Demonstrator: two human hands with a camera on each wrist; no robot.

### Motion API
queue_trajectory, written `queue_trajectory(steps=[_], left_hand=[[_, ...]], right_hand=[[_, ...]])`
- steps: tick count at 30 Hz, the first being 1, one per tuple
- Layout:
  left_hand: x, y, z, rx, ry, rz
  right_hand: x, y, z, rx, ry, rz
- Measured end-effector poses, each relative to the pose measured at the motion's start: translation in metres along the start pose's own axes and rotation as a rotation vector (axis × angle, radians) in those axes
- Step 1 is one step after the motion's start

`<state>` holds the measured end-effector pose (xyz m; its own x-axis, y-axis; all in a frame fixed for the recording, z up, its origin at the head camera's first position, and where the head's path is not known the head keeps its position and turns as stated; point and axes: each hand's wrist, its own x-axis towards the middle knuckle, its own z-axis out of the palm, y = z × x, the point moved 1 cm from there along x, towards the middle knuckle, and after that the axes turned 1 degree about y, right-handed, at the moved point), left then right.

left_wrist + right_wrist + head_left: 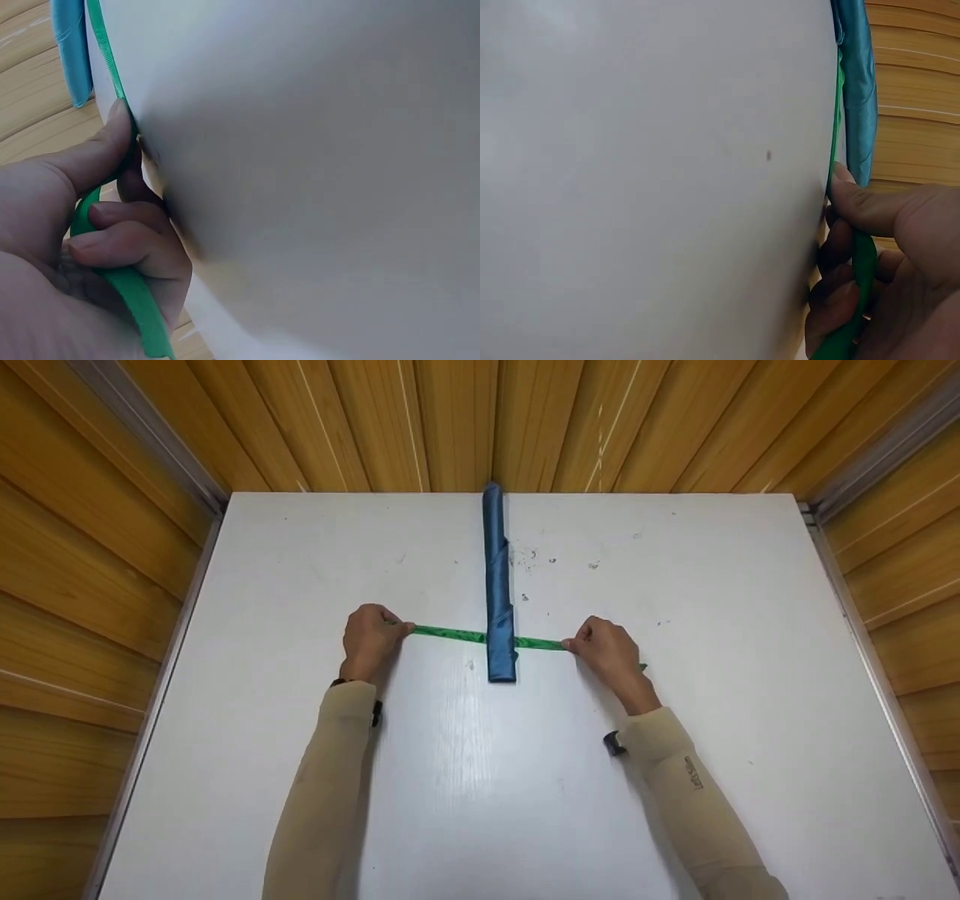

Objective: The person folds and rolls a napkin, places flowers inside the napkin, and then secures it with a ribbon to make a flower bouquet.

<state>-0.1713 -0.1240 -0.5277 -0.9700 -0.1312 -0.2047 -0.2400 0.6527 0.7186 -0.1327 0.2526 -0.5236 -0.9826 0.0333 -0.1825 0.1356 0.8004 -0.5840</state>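
Note:
A long blue roll of satiny fabric (498, 585) lies lengthwise on the white table. Crossing beneath it near its front end is a green ribbon (450, 634), stretched nearly straight to both sides. My left hand (371, 639) pinches the ribbon left of the roll; in the left wrist view the green ribbon (135, 300) runs on through the curled fingers. On the other side my right hand (609, 652) pinches it between thumb and finger, and the tail of the ribbon (864, 262) passes across the palm in the right wrist view. The ribbon's part under the roll is hidden.
The white table (465, 780) has dark specks and scuffs right of the roll. Wood-plank walls (450, 427) stand behind it and at both sides. The far tip of the roll reaches the table's back edge.

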Motion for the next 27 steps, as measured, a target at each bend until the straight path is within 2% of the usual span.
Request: queue_trajectory(steps=[6, 12, 20, 27], left_hand=[[0.005, 0.003, 0.002, -0.003, 0.026, -0.016], [0.009, 0.004, 0.004, -0.037, 0.04, -0.022], [0.017, 0.006, 0.006, -0.057, 0.051, 0.009], [0.023, 0.007, 0.008, -0.04, 0.079, 0.01]], right_hand=[[0.012, -0.002, -0.003, -0.001, -0.001, -0.007], [0.026, -0.004, -0.005, 0.008, 0.003, 0.024], [0.041, -0.004, -0.005, 0.026, 0.032, 0.045], [0.052, -0.006, -0.006, 0.017, 0.048, 0.057]])
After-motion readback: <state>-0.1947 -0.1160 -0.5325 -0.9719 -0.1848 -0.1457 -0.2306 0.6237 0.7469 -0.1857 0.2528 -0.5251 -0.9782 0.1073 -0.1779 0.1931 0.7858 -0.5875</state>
